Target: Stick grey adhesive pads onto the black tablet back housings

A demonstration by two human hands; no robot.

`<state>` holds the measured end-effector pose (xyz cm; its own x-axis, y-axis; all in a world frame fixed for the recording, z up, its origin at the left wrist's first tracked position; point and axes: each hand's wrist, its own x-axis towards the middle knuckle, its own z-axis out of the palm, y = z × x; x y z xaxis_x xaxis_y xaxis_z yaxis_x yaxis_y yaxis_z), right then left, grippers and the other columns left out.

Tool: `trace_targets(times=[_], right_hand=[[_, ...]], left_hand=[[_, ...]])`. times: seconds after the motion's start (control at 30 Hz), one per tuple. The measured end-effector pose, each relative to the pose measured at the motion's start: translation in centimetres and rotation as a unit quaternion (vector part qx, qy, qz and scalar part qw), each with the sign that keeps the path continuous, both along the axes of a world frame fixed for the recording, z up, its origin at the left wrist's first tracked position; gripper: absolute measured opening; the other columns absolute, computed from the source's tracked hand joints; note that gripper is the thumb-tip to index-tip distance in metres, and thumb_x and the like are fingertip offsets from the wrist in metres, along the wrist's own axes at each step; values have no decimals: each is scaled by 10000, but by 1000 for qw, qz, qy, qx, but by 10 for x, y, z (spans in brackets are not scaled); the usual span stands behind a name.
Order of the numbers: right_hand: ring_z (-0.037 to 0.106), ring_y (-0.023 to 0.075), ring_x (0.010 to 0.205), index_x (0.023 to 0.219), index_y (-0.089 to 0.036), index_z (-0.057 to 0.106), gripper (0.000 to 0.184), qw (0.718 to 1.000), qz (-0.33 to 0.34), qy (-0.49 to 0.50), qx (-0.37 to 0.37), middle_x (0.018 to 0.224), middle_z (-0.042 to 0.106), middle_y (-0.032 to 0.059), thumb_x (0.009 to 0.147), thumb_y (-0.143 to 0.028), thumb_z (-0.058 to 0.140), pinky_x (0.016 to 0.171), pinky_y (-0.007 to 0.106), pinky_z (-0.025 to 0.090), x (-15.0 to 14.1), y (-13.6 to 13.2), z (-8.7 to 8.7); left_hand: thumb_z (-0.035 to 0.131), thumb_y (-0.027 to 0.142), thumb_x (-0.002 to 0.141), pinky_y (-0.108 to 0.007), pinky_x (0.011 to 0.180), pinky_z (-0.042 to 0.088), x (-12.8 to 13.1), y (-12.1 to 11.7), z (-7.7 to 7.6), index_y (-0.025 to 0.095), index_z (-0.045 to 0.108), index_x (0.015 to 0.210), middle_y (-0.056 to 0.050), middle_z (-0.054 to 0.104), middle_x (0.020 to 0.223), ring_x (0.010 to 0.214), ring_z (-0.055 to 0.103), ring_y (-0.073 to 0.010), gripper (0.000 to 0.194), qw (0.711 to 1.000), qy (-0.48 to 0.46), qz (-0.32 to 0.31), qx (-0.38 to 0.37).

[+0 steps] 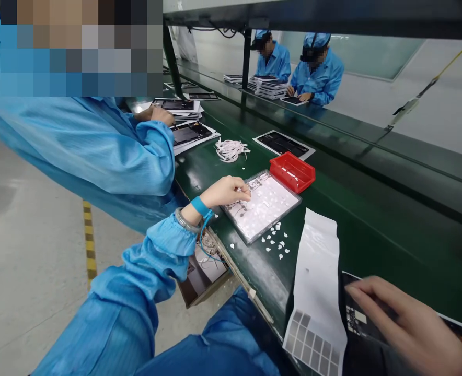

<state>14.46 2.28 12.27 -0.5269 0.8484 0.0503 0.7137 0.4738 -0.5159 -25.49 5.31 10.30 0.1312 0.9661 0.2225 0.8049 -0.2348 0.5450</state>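
My left hand point(231, 191) reaches over a clear shallow tray point(268, 206), thumb and fingertips pinched together near its left side. Whatever may be between them is too small to make out. Rows of small parts with thin dark leads lie on the tray's white surface. At the lower right, my right hand point(407, 318), slightly blurred, is over a black device panel point(362, 318); its thumb and index finger meet at the tips, and anything held there is hidden. Beside it, a white backing sheet point(319, 271) carries grey rectangular stickers point(313, 342) at its near end.
A red bin point(292, 172) touches the tray's far corner. Small white tabs point(280, 244) are scattered in front. Farther off lie white strips point(231, 150) and another panel point(284, 143). A co-worker's sleeve point(117, 151) is close on the left; an open box point(203, 271) sits below the table edge.
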Motion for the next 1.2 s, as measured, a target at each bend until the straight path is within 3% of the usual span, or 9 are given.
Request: trace_targets(times=[0.13, 0.2, 0.27, 0.33, 0.37, 0.53, 0.7, 0.97, 1.2], right_hand=[[580, 163, 602, 697, -215, 685, 367, 968, 44, 103, -227, 706, 676, 57, 801, -535, 538, 532, 255, 477, -79, 12, 10], [562, 146, 598, 771, -185, 695, 382, 905, 2, 192, -381, 786, 684, 81, 794, -538, 550, 474, 238, 443, -110, 18, 6], [557, 122, 615, 833, -165, 683, 378, 811, -41, 282, -511, 863, 677, 88, 780, -525, 583, 441, 202, 414, -132, 23, 1], [542, 97, 617, 792, -159, 659, 314, 748, -56, 339, -568, 794, 647, 52, 735, -467, 662, 434, 167, 398, -144, 26, -5], [528, 87, 606, 757, -156, 646, 282, 737, -57, 350, -575, 732, 619, 27, 701, -426, 705, 430, 153, 389, -147, 27, -7], [433, 56, 521, 695, -135, 626, 303, 767, -71, 329, -546, 575, 504, -31, 612, -393, 761, 397, 140, 341, -149, 25, -19], [429, 65, 512, 679, -139, 628, 309, 838, -80, 319, -436, 563, 507, -31, 623, -430, 717, 392, 167, 331, -150, 23, -21], [459, 87, 514, 784, -153, 671, 241, 916, -33, 266, -300, 597, 555, -14, 724, -375, 601, 451, 211, 386, -148, 28, -30], [521, 119, 581, 803, -165, 675, 236, 938, -24, 253, -236, 705, 637, 19, 743, -367, 569, 493, 236, 412, -149, 29, -35]], left_hand=[[602, 265, 830, -235, 702, 438, 26, -7, 9, 152, 635, 754, -9, 636, 789, 746, 578, -132, 140, 995, -41, 43, 80], [559, 263, 868, -269, 762, 433, 48, -18, 8, 153, 610, 760, -19, 627, 806, 800, 562, -146, 162, 989, -55, 54, 128], [529, 268, 896, -290, 797, 423, 71, -33, 1, 158, 598, 750, -24, 616, 796, 825, 544, -153, 195, 982, -61, 40, 172], [474, 256, 931, -305, 764, 414, 89, -49, -10, 164, 609, 770, -35, 614, 785, 791, 523, -161, 229, 970, -32, -2, 242], [452, 250, 942, -306, 747, 411, 95, -56, -15, 170, 617, 781, -37, 619, 788, 782, 519, -164, 243, 966, -12, -20, 258], [428, 264, 962, -304, 753, 438, 103, -75, -33, 196, 638, 850, -37, 650, 850, 799, 549, -157, 247, 965, 30, -61, 252], [453, 232, 954, -289, 790, 498, 101, -72, -36, 149, 611, 1009, -65, 665, 927, 850, 596, -153, 187, 963, 7, 8, 269], [443, 223, 953, -277, 802, 538, 103, -65, -44, 154, 627, 990, -56, 691, 934, 861, 655, -149, 200, 962, 28, 57, 264], [445, 206, 923, -225, 674, 518, 103, -55, -40, 167, 611, 873, -14, 659, 777, 694, 636, -122, 177, 971, 52, 87, 214]])
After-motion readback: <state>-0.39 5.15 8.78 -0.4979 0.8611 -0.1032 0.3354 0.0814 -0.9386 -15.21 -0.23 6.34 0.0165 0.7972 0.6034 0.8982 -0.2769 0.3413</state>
